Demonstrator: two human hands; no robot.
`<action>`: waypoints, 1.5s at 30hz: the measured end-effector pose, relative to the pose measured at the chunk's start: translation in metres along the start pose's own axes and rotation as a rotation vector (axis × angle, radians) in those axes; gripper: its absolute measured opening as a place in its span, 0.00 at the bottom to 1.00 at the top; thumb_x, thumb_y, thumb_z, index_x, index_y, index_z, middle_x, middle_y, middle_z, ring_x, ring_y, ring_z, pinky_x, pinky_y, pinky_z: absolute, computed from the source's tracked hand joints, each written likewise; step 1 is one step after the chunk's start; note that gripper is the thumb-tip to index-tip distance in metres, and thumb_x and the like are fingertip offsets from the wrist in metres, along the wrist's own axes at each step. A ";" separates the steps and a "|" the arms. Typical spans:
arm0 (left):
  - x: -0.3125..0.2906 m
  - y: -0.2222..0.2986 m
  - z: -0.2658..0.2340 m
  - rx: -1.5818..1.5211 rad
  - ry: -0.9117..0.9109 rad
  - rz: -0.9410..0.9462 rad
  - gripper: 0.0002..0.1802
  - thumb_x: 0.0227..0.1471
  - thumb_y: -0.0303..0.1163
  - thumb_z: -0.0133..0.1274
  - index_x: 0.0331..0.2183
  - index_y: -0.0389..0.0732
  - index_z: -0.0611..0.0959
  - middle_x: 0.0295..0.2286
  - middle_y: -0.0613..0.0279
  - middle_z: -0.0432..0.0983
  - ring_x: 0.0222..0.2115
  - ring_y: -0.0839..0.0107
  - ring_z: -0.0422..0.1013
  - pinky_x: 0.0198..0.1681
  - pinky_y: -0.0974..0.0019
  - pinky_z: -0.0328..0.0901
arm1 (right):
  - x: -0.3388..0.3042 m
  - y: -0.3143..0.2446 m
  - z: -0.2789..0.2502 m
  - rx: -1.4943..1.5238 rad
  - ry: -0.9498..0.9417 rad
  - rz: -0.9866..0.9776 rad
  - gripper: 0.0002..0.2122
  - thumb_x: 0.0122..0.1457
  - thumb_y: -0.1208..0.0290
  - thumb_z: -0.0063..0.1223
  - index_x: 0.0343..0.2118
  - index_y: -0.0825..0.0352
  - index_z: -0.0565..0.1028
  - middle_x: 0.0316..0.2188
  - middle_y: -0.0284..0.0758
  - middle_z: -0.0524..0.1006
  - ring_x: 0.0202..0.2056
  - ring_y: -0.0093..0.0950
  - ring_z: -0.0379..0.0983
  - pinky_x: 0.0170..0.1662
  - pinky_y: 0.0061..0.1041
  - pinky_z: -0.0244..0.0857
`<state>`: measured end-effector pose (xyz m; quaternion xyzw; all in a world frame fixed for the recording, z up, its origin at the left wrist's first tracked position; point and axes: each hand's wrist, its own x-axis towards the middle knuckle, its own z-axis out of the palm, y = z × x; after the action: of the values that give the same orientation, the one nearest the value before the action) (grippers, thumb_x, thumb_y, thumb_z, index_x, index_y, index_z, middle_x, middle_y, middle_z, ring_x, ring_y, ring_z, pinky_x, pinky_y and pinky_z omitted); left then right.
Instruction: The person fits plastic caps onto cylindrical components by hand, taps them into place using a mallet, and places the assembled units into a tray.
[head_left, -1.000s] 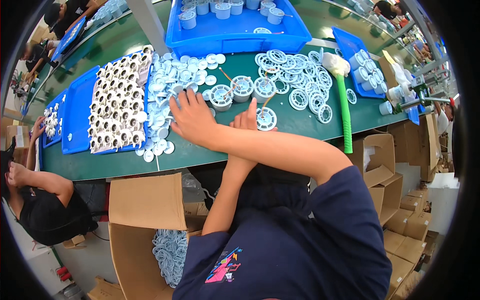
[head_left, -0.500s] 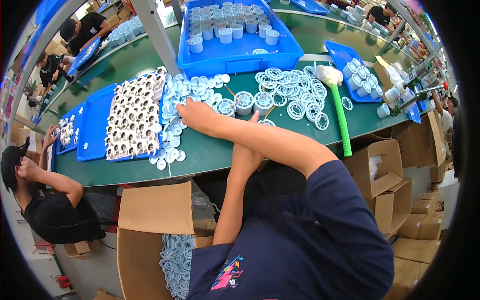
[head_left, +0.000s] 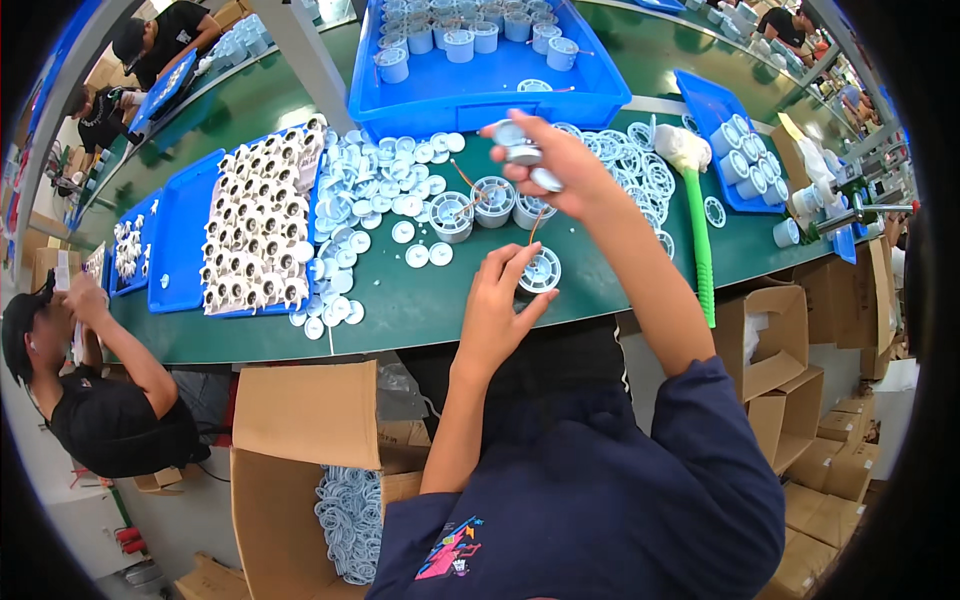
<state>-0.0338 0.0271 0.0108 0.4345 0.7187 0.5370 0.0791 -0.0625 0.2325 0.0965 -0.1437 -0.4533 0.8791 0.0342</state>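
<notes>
glossy plastic bin [head_left: 430, 122], matt cardboard box [head_left: 305, 405], smooth discs [head_left: 440, 254], probably plastic

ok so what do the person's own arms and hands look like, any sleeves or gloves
The left hand and right hand are bare, with no gloves or wristwear visible. The forearms are bare too, below short navy sleeves. The matching shirt has a colourful, mostly pink print on its front.

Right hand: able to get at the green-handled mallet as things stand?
Likely yes on reach: the mallet lies to the right of the right forearm, its handle uncovered. But the right hand holds small pale discs, so it would probably have to put them down first.
</notes>
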 end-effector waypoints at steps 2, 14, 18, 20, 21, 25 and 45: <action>0.001 0.000 0.001 0.006 0.006 0.005 0.35 0.48 0.32 0.69 0.58 0.41 0.76 0.51 0.51 0.71 0.50 0.50 0.71 0.53 0.54 0.67 | -0.015 -0.001 -0.029 0.150 0.051 -0.012 0.20 0.74 0.57 0.44 0.54 0.73 0.71 0.34 0.35 0.77 0.27 0.17 0.70 0.16 0.14 0.57; 0.003 0.005 0.003 0.162 -0.063 -0.114 0.42 0.44 0.34 0.73 0.57 0.35 0.72 0.55 0.46 0.67 0.55 0.47 0.66 0.57 0.52 0.64 | -0.107 0.047 -0.103 0.581 0.148 -0.062 0.19 0.74 0.55 0.43 0.49 0.71 0.70 0.31 0.34 0.72 0.17 0.14 0.58 0.14 0.15 0.46; -0.002 0.030 -0.028 0.219 -0.138 -0.093 0.48 0.44 0.40 0.74 0.62 0.35 0.69 0.61 0.43 0.62 0.61 0.44 0.61 0.64 0.51 0.60 | -0.115 0.067 -0.110 0.601 0.210 -0.089 0.19 0.74 0.54 0.43 0.50 0.68 0.72 0.32 0.34 0.72 0.18 0.15 0.58 0.16 0.15 0.48; -0.001 0.023 -0.057 0.280 0.016 -0.041 0.44 0.47 0.34 0.71 0.62 0.38 0.70 0.62 0.44 0.62 0.63 0.45 0.60 0.65 0.48 0.58 | -0.116 0.070 -0.106 0.582 0.185 -0.130 0.20 0.74 0.54 0.43 0.52 0.68 0.72 0.33 0.34 0.73 0.18 0.15 0.58 0.18 0.16 0.49; 0.007 0.021 -0.067 0.397 0.100 -0.037 0.43 0.47 0.32 0.69 0.62 0.38 0.69 0.62 0.43 0.62 0.63 0.45 0.60 0.65 0.48 0.57 | -0.117 0.073 -0.105 0.567 0.162 -0.147 0.21 0.74 0.54 0.43 0.53 0.69 0.73 0.34 0.34 0.73 0.18 0.15 0.58 0.19 0.16 0.50; 0.048 -0.011 -0.077 0.456 0.019 -0.079 0.39 0.51 0.31 0.66 0.62 0.40 0.70 0.61 0.46 0.66 0.61 0.47 0.63 0.64 0.52 0.59 | -0.111 0.079 -0.097 0.463 0.091 -0.117 0.22 0.74 0.56 0.43 0.55 0.72 0.73 0.35 0.35 0.76 0.18 0.15 0.61 0.19 0.17 0.51; -0.017 0.015 -0.067 0.223 0.215 -0.306 0.20 0.62 0.29 0.56 0.54 0.34 0.80 0.51 0.49 0.76 0.53 0.55 0.73 0.57 0.58 0.65 | -0.111 0.085 -0.080 0.256 0.074 -0.115 0.20 0.73 0.59 0.47 0.53 0.75 0.76 0.34 0.36 0.78 0.20 0.16 0.64 0.19 0.17 0.54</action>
<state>-0.0545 -0.0316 0.0448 0.2667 0.8355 0.4792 0.0344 0.0721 0.2245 0.0086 -0.1444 -0.3433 0.9204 0.1191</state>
